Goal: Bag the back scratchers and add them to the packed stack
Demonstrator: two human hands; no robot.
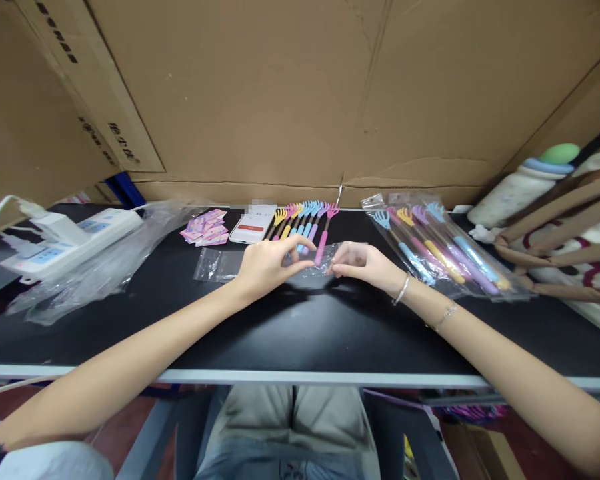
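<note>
A clear plastic bag (pixel 225 263) stretches flat across the black table between my two hands. Thumb and finger of my left hand (pixel 266 263) pinch toward its open-looking end. On the other side, my right hand (pixel 357 262) grips the bag's right end, fingertips pressed together. Just behind the hands lies a row of back scratchers with claw heads; the nearest is a pink back scratcher (pixel 322 247), apart from the rest. Packed back scratchers (pixel 430 247) in clear bags lie to the right of my right hand.
Small pink-purple cards (pixel 207 228) and a phone (pixel 253 224) lie behind on the left. Loose plastic bags (pixel 105 267) spread beside a white power strip (pixel 80 240). A white bottle (pixel 515 190) and a brown-handled bag (pixel 575 233) stand at right. Cardboard (pixel 260 93) walls the back.
</note>
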